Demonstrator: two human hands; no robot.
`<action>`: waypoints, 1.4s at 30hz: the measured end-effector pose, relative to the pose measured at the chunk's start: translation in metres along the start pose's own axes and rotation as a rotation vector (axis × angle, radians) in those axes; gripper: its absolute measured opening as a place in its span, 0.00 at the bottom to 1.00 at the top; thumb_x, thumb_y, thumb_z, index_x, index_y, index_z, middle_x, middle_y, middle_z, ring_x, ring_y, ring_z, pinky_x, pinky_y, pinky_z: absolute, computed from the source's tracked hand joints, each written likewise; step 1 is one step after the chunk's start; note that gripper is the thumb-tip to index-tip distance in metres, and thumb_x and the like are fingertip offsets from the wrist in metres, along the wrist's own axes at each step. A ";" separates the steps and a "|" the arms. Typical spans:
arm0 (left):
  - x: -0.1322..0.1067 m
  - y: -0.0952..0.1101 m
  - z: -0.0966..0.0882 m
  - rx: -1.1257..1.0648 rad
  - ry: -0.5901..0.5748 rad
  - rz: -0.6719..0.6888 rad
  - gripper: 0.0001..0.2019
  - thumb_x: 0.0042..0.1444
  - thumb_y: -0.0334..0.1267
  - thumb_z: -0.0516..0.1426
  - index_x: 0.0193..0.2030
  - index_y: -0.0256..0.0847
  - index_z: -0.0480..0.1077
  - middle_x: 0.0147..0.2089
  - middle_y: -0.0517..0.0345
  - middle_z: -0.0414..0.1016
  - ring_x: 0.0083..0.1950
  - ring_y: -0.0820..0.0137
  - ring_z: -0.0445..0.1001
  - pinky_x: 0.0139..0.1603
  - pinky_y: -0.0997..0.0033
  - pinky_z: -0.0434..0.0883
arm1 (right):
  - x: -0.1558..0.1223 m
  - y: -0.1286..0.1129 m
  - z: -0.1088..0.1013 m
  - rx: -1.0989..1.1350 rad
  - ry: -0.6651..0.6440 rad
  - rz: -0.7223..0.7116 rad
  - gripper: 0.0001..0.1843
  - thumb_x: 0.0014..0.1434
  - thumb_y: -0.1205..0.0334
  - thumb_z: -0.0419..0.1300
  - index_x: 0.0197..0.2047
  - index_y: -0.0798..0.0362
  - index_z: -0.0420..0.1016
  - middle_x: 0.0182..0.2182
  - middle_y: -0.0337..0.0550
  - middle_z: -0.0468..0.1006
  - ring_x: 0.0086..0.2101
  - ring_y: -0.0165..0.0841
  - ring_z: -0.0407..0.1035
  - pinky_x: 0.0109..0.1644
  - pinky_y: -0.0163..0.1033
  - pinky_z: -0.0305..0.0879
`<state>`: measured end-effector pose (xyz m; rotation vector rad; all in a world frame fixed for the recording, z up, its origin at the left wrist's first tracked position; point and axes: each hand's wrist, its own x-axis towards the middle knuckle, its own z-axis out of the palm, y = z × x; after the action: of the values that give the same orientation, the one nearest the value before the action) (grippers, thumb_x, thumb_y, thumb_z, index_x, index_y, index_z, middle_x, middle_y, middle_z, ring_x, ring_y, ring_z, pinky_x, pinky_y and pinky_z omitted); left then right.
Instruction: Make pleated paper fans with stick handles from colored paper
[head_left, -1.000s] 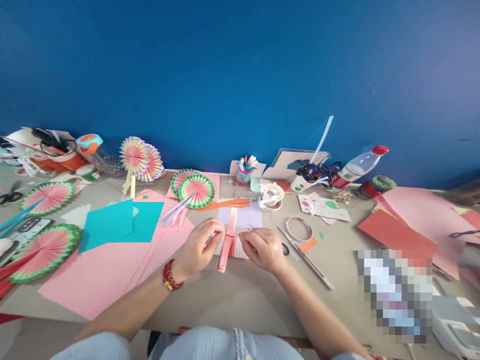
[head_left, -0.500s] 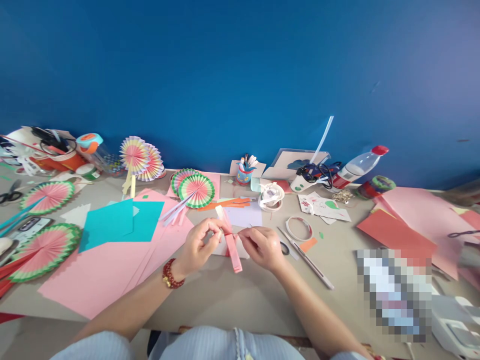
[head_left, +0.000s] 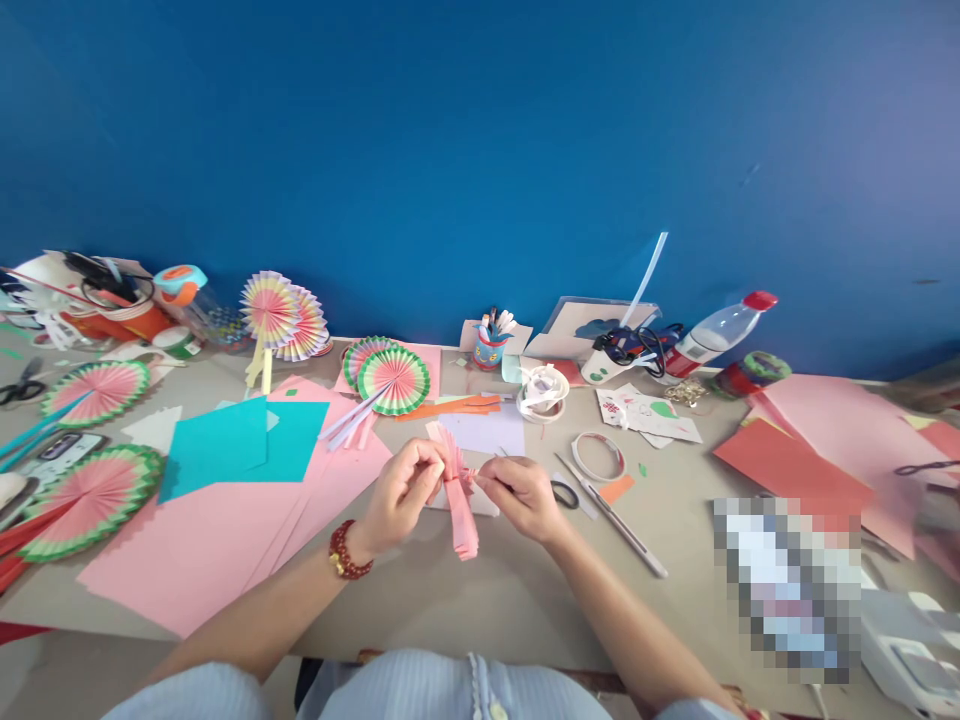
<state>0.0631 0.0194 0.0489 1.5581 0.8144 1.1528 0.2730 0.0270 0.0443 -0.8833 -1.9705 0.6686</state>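
A pleated strip of pink paper (head_left: 463, 525) stands on edge between my hands, pinched in at its middle by a red string (head_left: 470, 477) and fanning out at both ends. My left hand (head_left: 401, 493) is closed in a pinch at the left side of that middle, touching the paper; it seems to grip one end of the string, though the fingertips hide it. From the right, my right hand (head_left: 523, 495) pinches the string close to the paper. Beneath lies a white piece of paper (head_left: 486, 503), partly covered.
Pink sheets (head_left: 202, 550) and a teal sheet (head_left: 232, 450) lie at left, near finished round paper fans (head_left: 394, 380). To the right are black-handled scissors (head_left: 565, 494), a tape roll (head_left: 598, 456), a utility knife (head_left: 630, 535) and a bottle (head_left: 712, 340). A blue wall (head_left: 480, 150) rises behind.
The pleated paper has spread wider at both ends and its lower end has shifted slightly left. My left hand has drawn back a little to the left.
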 end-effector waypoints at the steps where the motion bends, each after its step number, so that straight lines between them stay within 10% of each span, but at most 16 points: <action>1: -0.001 -0.001 0.000 -0.001 0.004 -0.016 0.09 0.69 0.40 0.48 0.37 0.40 0.61 0.38 0.57 0.68 0.25 0.79 0.59 0.27 0.74 0.60 | 0.000 0.000 0.001 0.016 -0.002 0.013 0.17 0.68 0.61 0.53 0.26 0.51 0.67 0.21 0.37 0.71 0.22 0.28 0.63 0.29 0.33 0.60; 11: 0.002 0.002 -0.004 0.032 -0.101 -0.051 0.10 0.69 0.41 0.48 0.40 0.39 0.64 0.37 0.57 0.71 0.23 0.79 0.64 0.28 0.74 0.64 | -0.003 0.008 0.001 0.066 -0.072 0.216 0.15 0.65 0.60 0.55 0.27 0.53 0.70 0.22 0.37 0.72 0.22 0.27 0.61 0.26 0.31 0.57; 25: 0.020 0.017 0.007 0.386 -0.171 -0.064 0.07 0.63 0.37 0.55 0.36 0.40 0.71 0.33 0.58 0.76 0.33 0.71 0.72 0.34 0.74 0.67 | -0.001 -0.010 -0.013 -0.175 -0.134 0.014 0.12 0.67 0.62 0.54 0.32 0.51 0.72 0.20 0.36 0.71 0.22 0.28 0.63 0.29 0.32 0.55; 42: 0.017 0.015 0.004 0.322 -0.213 -0.139 0.03 0.61 0.35 0.56 0.36 0.40 0.70 0.33 0.60 0.74 0.31 0.72 0.72 0.34 0.74 0.70 | 0.006 -0.019 -0.023 -0.216 -0.126 0.069 0.08 0.64 0.61 0.56 0.33 0.51 0.70 0.19 0.33 0.68 0.20 0.26 0.60 0.26 0.31 0.52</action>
<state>0.0717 0.0297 0.0682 1.8191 0.9806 0.7656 0.2845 0.0229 0.0718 -1.0654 -2.1628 0.5698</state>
